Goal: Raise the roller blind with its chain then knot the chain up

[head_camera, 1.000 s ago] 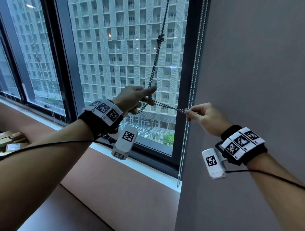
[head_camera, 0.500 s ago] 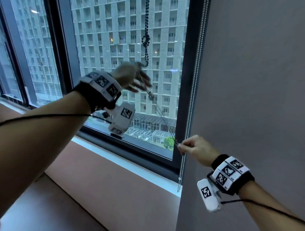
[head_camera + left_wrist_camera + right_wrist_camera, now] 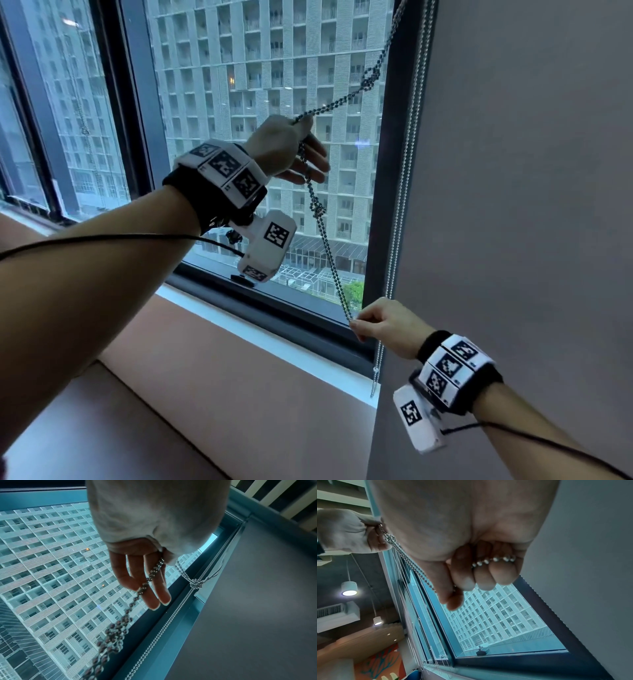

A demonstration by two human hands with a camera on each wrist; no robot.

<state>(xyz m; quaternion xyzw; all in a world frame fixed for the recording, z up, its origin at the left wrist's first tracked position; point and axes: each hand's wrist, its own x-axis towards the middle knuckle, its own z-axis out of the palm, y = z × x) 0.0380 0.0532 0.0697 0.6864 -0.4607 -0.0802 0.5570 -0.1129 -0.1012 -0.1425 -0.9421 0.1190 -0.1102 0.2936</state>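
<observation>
A dark beaded blind chain (image 3: 329,246) comes down from the top of the window through an upper knot (image 3: 369,79). My left hand (image 3: 291,147) is raised in front of the glass and pinches the chain between thumb and forefinger, with the other fingers (image 3: 150,588) straight. Below that hand the doubled chain (image 3: 150,574) passes a second knot (image 3: 318,210) and slants down to my right hand (image 3: 376,325). The right hand is low by the window frame, its curled fingers (image 3: 479,572) gripping the chain's lower end (image 3: 494,559).
A second pale bead chain (image 3: 404,171) hangs along the dark window frame (image 3: 380,205), ending just above the white sill (image 3: 239,318). A flat grey surface (image 3: 513,205) fills the right side. A brown ledge (image 3: 171,394) lies below the sill.
My left hand has risen while my right hand dropped. The chain between them, level a second ago, now runs steeply downward. The upper knot has swung to the right.
</observation>
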